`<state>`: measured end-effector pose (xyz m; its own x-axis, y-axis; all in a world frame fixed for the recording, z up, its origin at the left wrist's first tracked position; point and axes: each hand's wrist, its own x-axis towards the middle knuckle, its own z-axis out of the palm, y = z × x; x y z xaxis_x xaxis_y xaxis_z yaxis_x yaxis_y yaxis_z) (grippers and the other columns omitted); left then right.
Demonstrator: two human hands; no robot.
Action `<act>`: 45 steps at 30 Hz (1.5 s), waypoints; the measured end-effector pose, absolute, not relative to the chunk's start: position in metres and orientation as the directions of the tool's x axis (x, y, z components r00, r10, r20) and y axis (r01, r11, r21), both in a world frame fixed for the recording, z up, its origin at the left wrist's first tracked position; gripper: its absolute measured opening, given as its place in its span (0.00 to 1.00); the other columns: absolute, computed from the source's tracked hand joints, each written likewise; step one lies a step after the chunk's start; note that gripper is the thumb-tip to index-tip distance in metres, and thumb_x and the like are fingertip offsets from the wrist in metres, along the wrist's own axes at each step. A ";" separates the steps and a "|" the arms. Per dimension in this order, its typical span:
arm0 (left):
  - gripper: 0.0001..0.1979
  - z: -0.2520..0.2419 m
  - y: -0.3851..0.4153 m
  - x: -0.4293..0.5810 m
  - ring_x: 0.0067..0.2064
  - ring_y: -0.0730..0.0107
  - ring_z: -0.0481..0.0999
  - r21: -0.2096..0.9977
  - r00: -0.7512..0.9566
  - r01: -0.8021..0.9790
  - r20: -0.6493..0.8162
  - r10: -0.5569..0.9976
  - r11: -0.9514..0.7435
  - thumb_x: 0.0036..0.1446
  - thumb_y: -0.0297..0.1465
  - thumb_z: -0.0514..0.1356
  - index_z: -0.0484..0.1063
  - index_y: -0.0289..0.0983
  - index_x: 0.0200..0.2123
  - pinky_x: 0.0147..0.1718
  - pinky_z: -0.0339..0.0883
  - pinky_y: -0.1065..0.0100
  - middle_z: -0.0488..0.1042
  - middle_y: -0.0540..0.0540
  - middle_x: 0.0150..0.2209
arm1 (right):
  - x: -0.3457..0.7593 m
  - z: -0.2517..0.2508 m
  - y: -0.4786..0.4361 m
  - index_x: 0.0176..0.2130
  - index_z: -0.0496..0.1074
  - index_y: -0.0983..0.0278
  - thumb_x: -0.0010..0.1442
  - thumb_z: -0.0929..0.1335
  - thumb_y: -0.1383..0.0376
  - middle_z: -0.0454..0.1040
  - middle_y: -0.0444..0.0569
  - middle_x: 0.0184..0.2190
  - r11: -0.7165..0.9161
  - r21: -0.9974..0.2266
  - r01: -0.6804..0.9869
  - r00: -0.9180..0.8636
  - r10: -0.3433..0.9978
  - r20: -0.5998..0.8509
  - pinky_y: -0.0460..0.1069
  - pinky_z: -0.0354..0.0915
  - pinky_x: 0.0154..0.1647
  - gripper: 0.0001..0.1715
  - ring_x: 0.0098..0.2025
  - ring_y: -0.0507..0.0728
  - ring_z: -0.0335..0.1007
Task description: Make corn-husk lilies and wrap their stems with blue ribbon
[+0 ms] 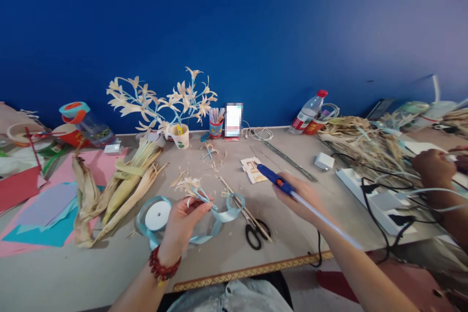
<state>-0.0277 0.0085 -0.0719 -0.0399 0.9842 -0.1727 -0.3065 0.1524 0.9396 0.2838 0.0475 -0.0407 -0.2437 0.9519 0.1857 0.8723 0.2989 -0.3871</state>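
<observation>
My left hand (188, 222) pinches the blue-wrapped stem of a pale husk flower (192, 185) above the table. A light blue ribbon (223, 215) trails from the stem and curls toward its white spool (158, 215) beside my left wrist. My right hand (300, 197) is wrapped around a blue hot glue gun (275, 179), its nozzle pointing left over a glue-stained paper (252, 168). A glue stick sticks out of the gun's back end. Between my hands lie black-handled scissors (258, 234) and a thin stick (234, 192).
Corn husks (124, 190) and coloured paper (40, 234) lie at left. Behind stand a cup of husk flowers (180, 137), a pen holder (216, 129), a phone (233, 122) and a tilted bottle (307, 114). At right are a power strip (376, 204) with cables and another person's hand (433, 168).
</observation>
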 end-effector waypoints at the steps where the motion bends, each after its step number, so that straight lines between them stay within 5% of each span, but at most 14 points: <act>1: 0.07 -0.072 0.009 -0.028 0.36 0.71 0.75 0.939 -0.039 -0.307 -0.176 0.984 0.156 0.45 0.31 0.70 0.81 0.38 0.31 0.38 0.68 0.73 0.81 0.48 0.32 | 0.290 -0.048 0.056 0.41 0.67 0.61 0.60 0.63 0.60 0.76 0.49 0.31 0.268 -0.244 0.932 -0.242 0.961 0.131 0.48 0.59 0.27 0.10 0.29 0.58 0.72; 3: 0.07 -0.072 0.009 -0.028 0.35 0.71 0.75 0.938 -0.043 -0.308 -0.181 0.983 0.159 0.45 0.31 0.70 0.81 0.38 0.30 0.37 0.68 0.74 0.81 0.48 0.32 | 0.300 -0.062 0.071 0.44 0.65 0.63 0.61 0.62 0.62 0.76 0.52 0.34 0.300 -0.043 0.953 -0.299 0.954 0.038 0.48 0.60 0.29 0.11 0.31 0.59 0.73; 5: 0.06 -0.072 0.010 -0.027 0.35 0.71 0.75 0.937 -0.051 -0.315 -0.177 0.983 0.152 0.44 0.31 0.70 0.81 0.37 0.29 0.36 0.69 0.74 0.81 0.47 0.32 | 0.308 -0.074 0.080 0.45 0.65 0.64 0.59 0.64 0.65 0.76 0.55 0.39 0.324 0.008 0.946 -0.325 0.946 0.008 0.49 0.60 0.30 0.12 0.33 0.60 0.73; 13: 0.06 -0.072 0.010 -0.028 0.35 0.70 0.76 0.937 -0.044 -0.318 -0.165 0.985 0.143 0.46 0.30 0.70 0.81 0.38 0.30 0.37 0.69 0.72 0.81 0.46 0.32 | 0.318 -0.058 0.083 0.48 0.68 0.63 0.57 0.67 0.61 0.72 0.56 0.48 0.496 -0.080 0.865 -0.498 0.867 -0.007 0.54 0.65 0.46 0.18 0.47 0.63 0.71; 16: 0.05 -0.074 0.010 -0.026 0.34 0.70 0.75 0.938 -0.044 -0.316 -0.167 0.985 0.145 0.46 0.30 0.70 0.81 0.37 0.30 0.36 0.69 0.72 0.81 0.46 0.31 | 0.296 -0.037 0.066 0.50 0.68 0.63 0.60 0.66 0.61 0.69 0.58 0.53 0.552 -0.212 0.807 -0.534 0.834 0.141 0.59 0.62 0.54 0.19 0.54 0.66 0.66; 19: 0.05 -0.075 0.010 -0.024 0.34 0.71 0.75 0.937 -0.044 -0.320 -0.164 0.985 0.142 0.45 0.30 0.70 0.81 0.38 0.30 0.36 0.69 0.72 0.81 0.47 0.31 | 0.251 -0.026 0.045 0.54 0.65 0.62 0.63 0.66 0.58 0.69 0.56 0.54 0.633 -0.525 0.569 -0.619 0.750 0.232 0.55 0.60 0.57 0.21 0.58 0.61 0.63; 22: 0.06 -0.075 0.010 -0.024 0.35 0.71 0.76 0.933 -0.042 -0.333 -0.157 0.987 0.135 0.45 0.30 0.70 0.81 0.38 0.31 0.37 0.69 0.73 0.81 0.48 0.32 | 0.204 -0.028 0.031 0.51 0.66 0.62 0.56 0.72 0.51 0.72 0.54 0.50 0.580 -0.676 0.455 -0.654 0.733 0.188 0.52 0.65 0.50 0.29 0.50 0.61 0.69; 24: 0.06 -0.075 0.009 -0.024 0.36 0.71 0.76 0.934 -0.045 -0.332 -0.151 0.987 0.128 0.45 0.30 0.70 0.81 0.38 0.31 0.38 0.68 0.73 0.81 0.48 0.32 | 0.183 -0.033 0.028 0.45 0.69 0.63 0.55 0.72 0.52 0.75 0.50 0.41 0.518 -0.716 0.468 -0.624 0.767 0.147 0.49 0.66 0.42 0.24 0.42 0.58 0.72; 33: 0.07 -0.068 0.008 -0.023 0.36 0.67 0.77 0.952 -0.059 -0.280 -0.149 0.987 0.127 0.45 0.31 0.69 0.80 0.37 0.31 0.38 0.69 0.69 0.81 0.47 0.31 | 0.171 -0.037 0.022 0.32 0.68 0.63 0.63 0.67 0.60 0.72 0.46 0.27 0.653 -0.500 0.570 -0.539 0.756 0.373 0.45 0.57 0.30 0.10 0.29 0.53 0.67; 41: 0.07 -0.069 0.007 -0.023 0.37 0.65 0.77 0.960 -0.019 -0.248 -0.134 0.991 0.125 0.46 0.31 0.69 0.81 0.37 0.31 0.39 0.70 0.68 0.81 0.46 0.33 | 0.164 -0.021 0.020 0.29 0.68 0.64 0.63 0.64 0.68 0.75 0.48 0.28 0.841 -0.175 0.511 -0.691 0.524 0.498 0.49 0.59 0.33 0.10 0.29 0.55 0.67; 45: 0.04 -0.064 0.006 -0.023 0.36 0.67 0.76 0.960 0.017 -0.259 -0.104 0.994 0.105 0.47 0.29 0.69 0.80 0.37 0.30 0.40 0.69 0.69 0.80 0.47 0.32 | 0.168 -0.009 0.028 0.35 0.69 0.64 0.64 0.63 0.70 0.76 0.50 0.36 0.828 -0.321 0.459 -0.716 0.559 0.418 0.48 0.62 0.39 0.06 0.38 0.56 0.70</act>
<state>-0.0225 0.0062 -0.0641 0.0174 0.9944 -0.1044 -0.2586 0.1053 0.9602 0.1683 0.0282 -0.0091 -0.7162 0.5587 0.4182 0.4590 0.8285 -0.3208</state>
